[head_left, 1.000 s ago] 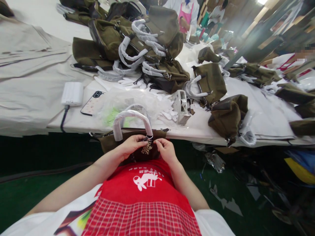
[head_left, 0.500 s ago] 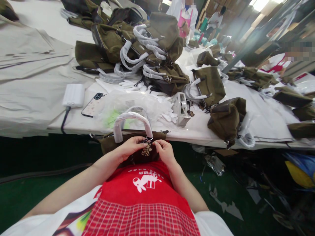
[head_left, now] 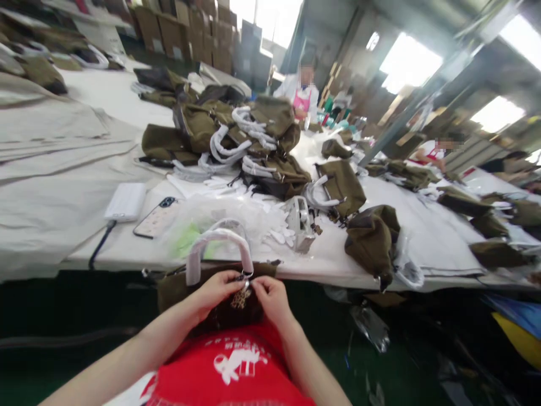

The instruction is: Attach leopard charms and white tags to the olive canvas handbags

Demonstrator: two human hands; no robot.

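Note:
An olive bag (head_left: 177, 287) with a wrapped, arched handle (head_left: 220, 237) rests between my body and the table's edge. A leopard-patterned charm (head_left: 240, 298) hangs at the base of that handle, by a metal ring. My left hand (head_left: 224, 287) pinches the charm's top from the left, thumb and forefinger pressed together. From the right, my right hand (head_left: 270, 296) has its thumb and forefinger closed at the charm's clasp; what lies between these fingertips is too small to make out.
On the white table (head_left: 321, 262) lie a power bank (head_left: 125, 202), a phone (head_left: 157, 219), clear plastic bags (head_left: 224, 211), a tape dispenser (head_left: 301, 224) and a heap of olive bags (head_left: 194, 127). A person (head_left: 302, 98) stands beyond.
The view has tilted up, so table and hands appear lower and more of the room shows. Both hands stay at the charm, with a shiny clasp now visible between them.

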